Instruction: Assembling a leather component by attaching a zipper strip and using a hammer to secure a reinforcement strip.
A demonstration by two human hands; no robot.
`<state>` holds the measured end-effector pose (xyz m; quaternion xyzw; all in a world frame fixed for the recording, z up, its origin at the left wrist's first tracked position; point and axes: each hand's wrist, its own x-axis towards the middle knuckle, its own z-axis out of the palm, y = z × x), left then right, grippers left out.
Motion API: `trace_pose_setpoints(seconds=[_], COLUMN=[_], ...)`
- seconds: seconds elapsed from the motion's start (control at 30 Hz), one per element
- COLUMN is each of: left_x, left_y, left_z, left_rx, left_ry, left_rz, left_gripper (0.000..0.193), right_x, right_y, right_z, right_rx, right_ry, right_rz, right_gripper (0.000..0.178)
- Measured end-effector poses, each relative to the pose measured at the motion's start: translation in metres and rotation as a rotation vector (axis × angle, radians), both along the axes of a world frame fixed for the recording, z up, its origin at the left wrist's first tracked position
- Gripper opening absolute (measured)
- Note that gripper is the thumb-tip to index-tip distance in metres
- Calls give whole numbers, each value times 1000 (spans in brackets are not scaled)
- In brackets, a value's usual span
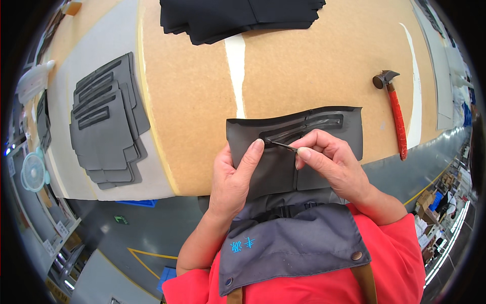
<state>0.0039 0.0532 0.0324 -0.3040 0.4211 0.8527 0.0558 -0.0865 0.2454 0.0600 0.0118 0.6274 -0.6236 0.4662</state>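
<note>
A dark grey sheet panel [273, 169] lies at the table's near edge, its lower part hanging over toward my apron. Long, narrow black-edged outlines run across its upper half. My left hand [234, 175] grips the panel's left side, with the thumb pressed on top beside the end of an outline and the fingers hidden underneath. Between the thumb and fingers of my right hand [336, 164] is the end of a thin dark strip [283, 146]. The strip reaches from there to the outline near my left thumb. Whether it is attached at that end, I cannot tell.
Similar grey panels with black outlines form a stack [104, 142] on the left. Black pieces [233, 17] are piled at the far edge of view. A claw hammer [396, 109] with a red handle lies on the right. The brown tabletop [314, 66] has worn white patches.
</note>
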Motion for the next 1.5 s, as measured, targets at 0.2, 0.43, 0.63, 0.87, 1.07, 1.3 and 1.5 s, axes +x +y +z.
trace_pose_setpoints(seconds=[0.2,0.43,0.63,0.87,1.07,1.3,1.5], left_x=[3,3,3,5,5,7,8], left_y=[-2,-1,0,2,6,8,9], left_z=[0,0,0,0,2,1,1], left_rx=[-64,-136,-143,-177,-150,-123,-148], left_ry=[25,38,35,22,35,28,15], left_rz=[-3,-37,-33,-54,-24,-2,2], left_gripper=[21,20,20,20,20,19,18], right_x=[-3,4,4,8,12,13,10], right_y=[-4,-2,-3,-5,-5,-6,-7], right_z=[9,-1,-3,-7,-10,-8,-1], right_rx=[24,4,-2,-21,-32,-15,7], right_ry=[-45,22,30,4,1,-35,-108], right_rz=[14,1,-5,-54,-81,-94,-90], right_gripper=[23,24,23,21,20,20,20])
